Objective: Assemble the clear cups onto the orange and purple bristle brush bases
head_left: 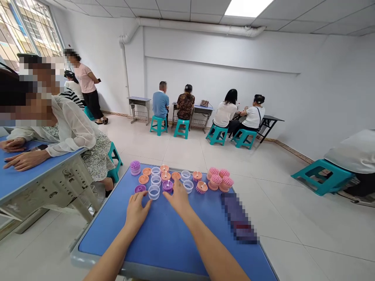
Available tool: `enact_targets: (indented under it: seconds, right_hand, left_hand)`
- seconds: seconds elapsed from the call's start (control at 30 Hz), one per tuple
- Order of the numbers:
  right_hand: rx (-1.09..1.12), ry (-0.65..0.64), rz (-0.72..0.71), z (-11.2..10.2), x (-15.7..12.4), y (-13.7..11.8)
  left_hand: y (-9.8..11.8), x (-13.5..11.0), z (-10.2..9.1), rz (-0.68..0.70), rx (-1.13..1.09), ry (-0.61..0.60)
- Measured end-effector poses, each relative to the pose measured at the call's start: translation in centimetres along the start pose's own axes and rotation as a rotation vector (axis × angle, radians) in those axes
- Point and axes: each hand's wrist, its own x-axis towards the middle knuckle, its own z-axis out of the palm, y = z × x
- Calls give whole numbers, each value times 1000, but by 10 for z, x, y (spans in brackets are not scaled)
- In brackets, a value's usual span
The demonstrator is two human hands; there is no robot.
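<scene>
And on the blue table (164,238), a long object (238,218), pixelated so heavily there's no telling what it is! The right hand (178,199) is covering part of the brush pieces (167,185) at the fingertips, while the left forearm (108,257) and right forearm (213,253) run off the bottom edge. Far left, a co-worker's sleeve (73,128) is cut by the frame, and that dark thing by the wrist (38,148) is too small to tell.

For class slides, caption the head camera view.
Left hand and right hand reach across a blue table toward pink and purple brush heads.
</scene>
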Motion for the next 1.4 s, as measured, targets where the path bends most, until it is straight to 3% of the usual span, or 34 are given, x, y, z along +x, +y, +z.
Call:
enact_targets:
  seconds: [0.23,0.43,0.53,0.7,0.9,1.2,1.4]
  right_hand:
    - [-41,13,-60,25,11,8]
    - [-16,88,-153,38,4,41]
    - [-53,71,-102,33,-1,54]
    - [-14,106,-160,17,-14,58]
    - [44,51,-127,15,-8,65]
    - [132,60,-168,9,-25,31]
    - [318,-61,-138,1,-29,23]
  left_hand:
    - [-1,-2,1,-35,-18,-30]
    - [11,-11,1,-113,-6,-50]
    - [16,-8,0,-129,-11,-67]
    - [29,3,1,-126,-19,-97]
    - [31,10,13,-166,13,-110]
    - [32,6,18,-84,-38,-141]
    - [29,2,12,-7,-273,-187]
